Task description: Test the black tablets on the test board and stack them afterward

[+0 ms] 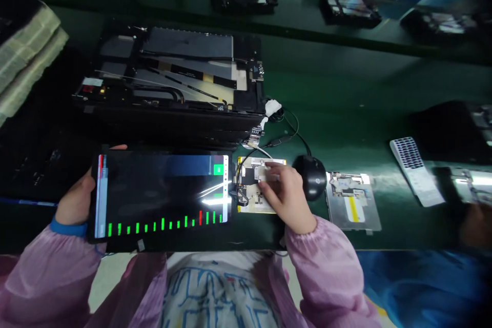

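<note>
The left hand (73,200) holds a black tablet (161,195) showing green bars, its fingers (90,179) curled around the edge, near the front edge of the green counter (346,113). The right hand's (286,197) fingers (271,175) lie on a gold-and-silver circuit panel (251,184); whether they pinch anything is unclear. A round black computer mouse (310,178) sits just beside.
</note>
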